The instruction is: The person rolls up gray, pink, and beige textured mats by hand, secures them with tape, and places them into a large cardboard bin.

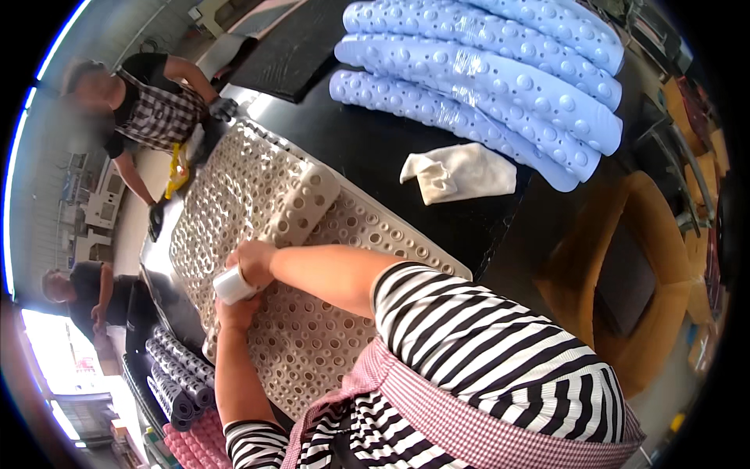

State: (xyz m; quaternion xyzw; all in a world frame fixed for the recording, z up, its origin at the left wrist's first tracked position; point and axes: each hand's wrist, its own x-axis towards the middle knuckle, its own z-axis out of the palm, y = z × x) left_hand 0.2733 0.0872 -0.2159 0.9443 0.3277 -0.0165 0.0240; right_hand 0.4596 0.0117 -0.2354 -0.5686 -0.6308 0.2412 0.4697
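My two hands meet around a small white roll (234, 286), which looks like tape or labels. My right hand (254, 263) is closed on its far side, and my left hand (237, 314) grips it from the near side, fingers partly hidden. Beneath them lies a beige bath mat (312, 344) full of round holes and suction cups. A rolled or folded edge (311, 199) of beige matting rises just beyond my hands, and more shiny beige matting (226, 184) spreads farther off.
Several rolled light-blue bath mats (476, 86) lie at the far right of the black table (367, 144), with a crumpled white cloth (461, 172) nearer. An open cardboard box (641, 313) stands right. Gloved co-worker (156, 117) at far left; another person (94, 293) behind. Grey mat rolls (176, 375) sit lower left.
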